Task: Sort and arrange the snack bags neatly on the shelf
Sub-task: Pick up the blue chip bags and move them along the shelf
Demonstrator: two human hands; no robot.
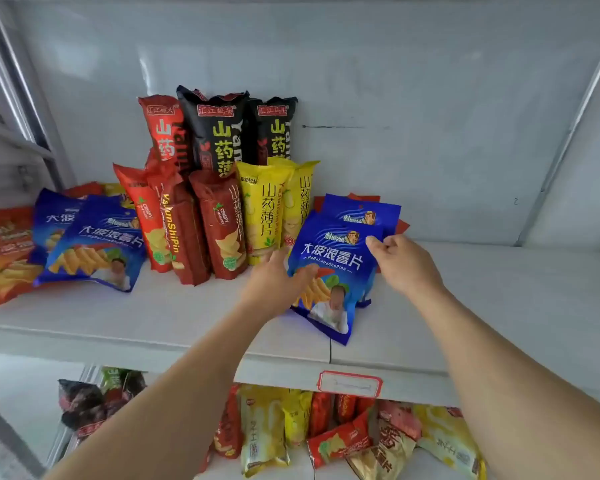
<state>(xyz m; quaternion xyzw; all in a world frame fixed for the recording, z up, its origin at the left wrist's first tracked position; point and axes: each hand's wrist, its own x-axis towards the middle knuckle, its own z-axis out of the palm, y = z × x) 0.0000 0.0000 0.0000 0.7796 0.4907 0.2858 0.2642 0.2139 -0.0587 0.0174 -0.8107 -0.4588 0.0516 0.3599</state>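
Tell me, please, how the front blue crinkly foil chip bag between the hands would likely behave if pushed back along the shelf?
The front blue foil chip bag looks puffed, so probably light. Its glossy film would likely slide easily on the smooth white shelf. Leaning upright, it may well topple unless the left hand and right hand steady it.

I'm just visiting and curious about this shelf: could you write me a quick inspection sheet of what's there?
Surface: white metal shelf, empty red-framed label holder on its front edge.
Job's things: front blue crinkle-chip bag held, a second behind; tall red, black and yellow yam-chip bags upright at the back; blue and orange bags lying left.
Clutter: jumbled bags on lower shelf.
Fingers: left hand flat on the bag; right hand pinching its top corner.
Cables: nothing seen.
Surroundings: white back panel.
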